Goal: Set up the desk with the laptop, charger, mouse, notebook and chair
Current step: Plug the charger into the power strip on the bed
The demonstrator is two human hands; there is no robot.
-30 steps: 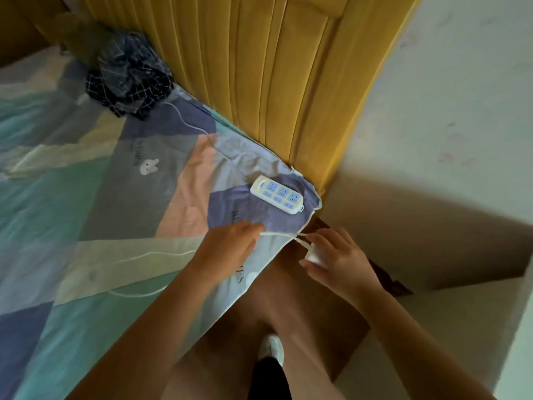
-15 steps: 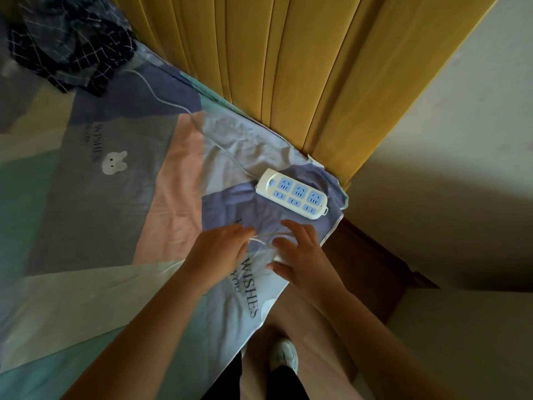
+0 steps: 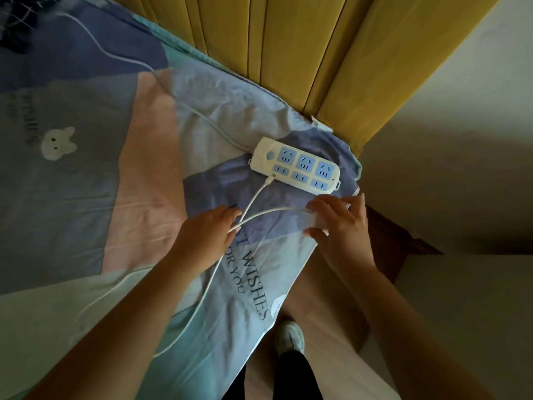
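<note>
Now right hand [image 3: 339, 226] curled around white charger [image 3: 315, 222] on bed [image 3: 144, 174], just below power strip [image 3: 295, 167]. Left hand [image 3: 206, 238] pinches white cable [image 3: 259, 217] beside it.

Bare forearms, black trousers [image 3: 297, 376], white shoe [image 3: 290, 337].

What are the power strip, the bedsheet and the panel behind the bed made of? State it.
Power strip: white, smooth, moulded shell with blue socket faces, likely hard plastic.
Bedsheet: matte printed fabric, creased and draping, likely cotton or a blend.
Yellow panel: vertical padded-looking ribs with soft sheen, possibly upholstery; uncertain.
</note>
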